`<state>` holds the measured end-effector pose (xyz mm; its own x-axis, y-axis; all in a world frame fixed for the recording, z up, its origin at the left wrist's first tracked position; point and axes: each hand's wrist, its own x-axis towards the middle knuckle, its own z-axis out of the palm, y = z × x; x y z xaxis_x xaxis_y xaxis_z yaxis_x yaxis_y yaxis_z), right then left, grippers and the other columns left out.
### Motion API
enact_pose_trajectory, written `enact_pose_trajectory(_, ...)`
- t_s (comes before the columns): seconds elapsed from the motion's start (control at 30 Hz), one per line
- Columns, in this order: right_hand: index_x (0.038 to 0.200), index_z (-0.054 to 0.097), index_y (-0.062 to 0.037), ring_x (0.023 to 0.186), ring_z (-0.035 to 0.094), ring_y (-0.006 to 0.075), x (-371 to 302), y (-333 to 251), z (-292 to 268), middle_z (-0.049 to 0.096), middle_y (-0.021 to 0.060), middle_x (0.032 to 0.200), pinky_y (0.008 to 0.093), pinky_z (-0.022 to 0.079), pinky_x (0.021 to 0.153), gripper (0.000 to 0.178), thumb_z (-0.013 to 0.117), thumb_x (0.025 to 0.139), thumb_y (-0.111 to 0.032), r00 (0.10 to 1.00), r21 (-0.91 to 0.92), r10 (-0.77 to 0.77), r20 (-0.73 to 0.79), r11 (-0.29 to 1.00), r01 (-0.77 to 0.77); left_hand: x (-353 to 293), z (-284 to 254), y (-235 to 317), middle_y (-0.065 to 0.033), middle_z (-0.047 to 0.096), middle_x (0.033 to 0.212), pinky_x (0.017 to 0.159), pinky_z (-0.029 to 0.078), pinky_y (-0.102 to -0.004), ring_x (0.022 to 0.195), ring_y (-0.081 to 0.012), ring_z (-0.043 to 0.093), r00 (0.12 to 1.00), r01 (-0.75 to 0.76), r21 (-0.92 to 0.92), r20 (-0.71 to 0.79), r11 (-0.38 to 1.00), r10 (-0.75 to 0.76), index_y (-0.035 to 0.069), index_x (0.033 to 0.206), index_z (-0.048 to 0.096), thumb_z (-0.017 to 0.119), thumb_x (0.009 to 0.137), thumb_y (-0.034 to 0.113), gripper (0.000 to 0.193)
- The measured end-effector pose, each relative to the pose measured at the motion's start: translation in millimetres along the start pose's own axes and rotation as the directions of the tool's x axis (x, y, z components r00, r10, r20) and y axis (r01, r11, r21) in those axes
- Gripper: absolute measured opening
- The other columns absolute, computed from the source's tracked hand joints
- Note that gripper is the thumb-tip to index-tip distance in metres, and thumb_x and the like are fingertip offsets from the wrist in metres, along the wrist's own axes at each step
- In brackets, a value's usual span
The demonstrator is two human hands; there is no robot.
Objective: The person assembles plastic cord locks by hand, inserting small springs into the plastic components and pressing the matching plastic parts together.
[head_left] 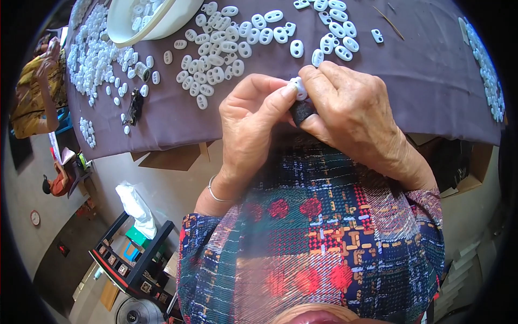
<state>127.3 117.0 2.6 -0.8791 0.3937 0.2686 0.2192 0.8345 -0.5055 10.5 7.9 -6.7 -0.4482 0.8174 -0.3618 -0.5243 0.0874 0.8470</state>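
Between my two hands, just over the table's near edge, is a small white oval two-hole cord lock (298,89). My left hand (248,116) pinches it between thumb and index finger. My right hand (350,102) is closed over its other side, with fingers curled and knuckles up. A black wrap (302,112) goes round the right thumb. The parts of the cord lock under my right fingers are hidden. Beyond my hands lies a loose pile of similar white cord locks (216,51), with another group (337,32) to its right.
A white tub (156,21) holding more white pieces tilts at the far left. Heaps of small white parts (94,56) cover the table's left side, beside a black crumpled item (134,107). More parts (485,70) line the right edge. A thin brown stick (389,22) lies at the back. Another person (35,92) is at far left.
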Motion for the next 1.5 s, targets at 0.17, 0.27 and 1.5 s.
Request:
enact_pose_trajectory(0.17, 0.081, 0.051, -0.0008, 0.06, 0.056, 0.0273, 1.4, 1.7, -0.3, 0.05, 0.0104, 0.067, 0.0356, 0.046, 0.052, 0.026, 0.067, 0.065, -0.014, 0.997, -0.005, 0.01, 0.073, 1.0, -0.009, -2.0, -0.4, 0.9, -0.0065, 0.063, 0.08, 0.06, 0.047, -0.0197, 0.066, -0.0088, 0.057, 1.0, -0.001, -0.003, 0.024, 1.0, 0.001, -0.002, 0.087, 0.06, 0.06, 0.084, 0.006, 0.009)
enact_pose_trajectory(0.27, 0.076, 0.049, -0.001, 0.058, 0.055, 0.0268, 2.5, 5.8, 1.9, 0.049, 0.0099, 0.064, 0.0351, 0.045, 0.05, 0.025, 0.067, 0.065, -0.014, 0.994, 0.025, -0.074, 0.079, 0.997, 0.072, -3.1, -1.1, 0.8, -0.0062, 0.063, 0.079, 0.061, 0.047, -0.0197, 0.066, -0.0085, 0.057, 1.0, 0.006, 0.029, 0.0, 1.0, -0.006, -0.003, 0.088, 0.06, 0.06, 0.084, 0.006, 0.009)
enact_pose_trajectory(1.5, 0.103, 0.055, 0.0034, 0.056, 0.054, 0.018, 3.2, 20.4, -4.6, 0.053, 0.0084, 0.068, 0.0275, 0.044, 0.047, 0.041, 0.068, 0.065, -0.002, 0.992, 0.285, -0.056, -0.109, 0.955, 0.085, -4.0, -2.6, 3.2, -0.0123, 0.064, 0.088, 0.065, 0.052, -0.0263, 0.073, -0.0163, 0.063, 0.998, -0.054, -0.046, -0.02, 0.997, 0.053, -0.003, 0.093, 0.055, 0.054, 0.089, 0.009, 0.012)
